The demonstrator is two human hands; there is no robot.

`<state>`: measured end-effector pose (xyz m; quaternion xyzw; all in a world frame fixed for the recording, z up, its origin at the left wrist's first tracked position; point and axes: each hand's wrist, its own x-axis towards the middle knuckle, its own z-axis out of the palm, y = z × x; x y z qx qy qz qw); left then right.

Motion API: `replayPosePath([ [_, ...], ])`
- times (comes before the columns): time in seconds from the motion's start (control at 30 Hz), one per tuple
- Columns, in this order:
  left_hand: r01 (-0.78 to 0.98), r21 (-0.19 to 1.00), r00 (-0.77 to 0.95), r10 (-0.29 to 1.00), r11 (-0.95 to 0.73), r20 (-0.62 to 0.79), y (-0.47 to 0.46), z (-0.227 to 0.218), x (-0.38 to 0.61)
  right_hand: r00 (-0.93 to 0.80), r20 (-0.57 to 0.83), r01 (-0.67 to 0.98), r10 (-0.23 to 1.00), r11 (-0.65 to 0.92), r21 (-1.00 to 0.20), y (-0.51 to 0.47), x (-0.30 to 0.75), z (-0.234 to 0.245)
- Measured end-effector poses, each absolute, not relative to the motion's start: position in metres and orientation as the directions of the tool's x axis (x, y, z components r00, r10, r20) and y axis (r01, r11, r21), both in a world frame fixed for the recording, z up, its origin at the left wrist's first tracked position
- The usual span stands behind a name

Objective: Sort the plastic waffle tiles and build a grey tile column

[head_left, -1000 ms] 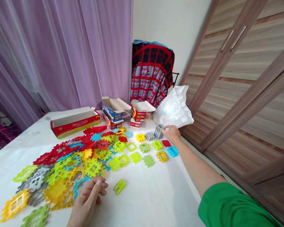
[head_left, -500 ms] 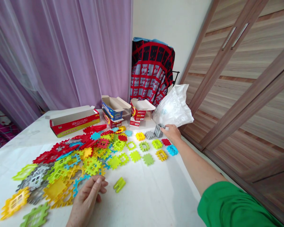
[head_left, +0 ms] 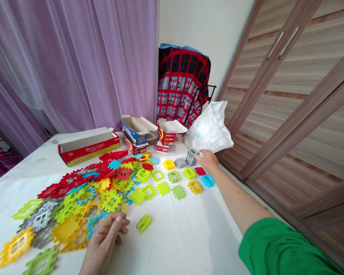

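Observation:
My right hand (head_left: 208, 160) reaches to the far side of the table, its fingers closed on the edge of a stack of grey interlocking building plates (head_left: 190, 157). Beside that stack lies a lower grey stack (head_left: 180, 163). Nearer me are a lime-green stack (head_left: 189, 173), a dark red plate (head_left: 200, 171) and a blue stack (head_left: 208, 180). My left hand (head_left: 104, 238) rests at the near edge of the mixed pile of plates (head_left: 88, 208), fingers curled and thumb against them, with nothing visible inside. A lime-green two-pronged piece (head_left: 143, 223) lies to its right.
Open cardboard boxes stand along the back: a long red one (head_left: 88, 149), a blue one (head_left: 136, 131) and a red one (head_left: 166, 136). A white plastic bag (head_left: 210, 130) sits behind my right hand. A wooden wardrobe (head_left: 289, 114) borders the right side.
The view has shifted slightly. Both hands keep nearly the same places; my right hand stays at the grey stack, and the pieces on the table have not visibly moved.

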<state>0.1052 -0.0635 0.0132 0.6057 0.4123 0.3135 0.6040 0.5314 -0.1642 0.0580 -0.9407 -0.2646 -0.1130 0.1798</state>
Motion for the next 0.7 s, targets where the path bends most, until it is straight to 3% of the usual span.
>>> replayPosePath([
  [0.7,0.143,0.987,0.467,0.874,0.076,-0.135,-0.063,0.0152,0.1058,0.837,0.299,0.533,0.459,-0.807,-0.254,-0.1646,0.5268,0.0618],
])
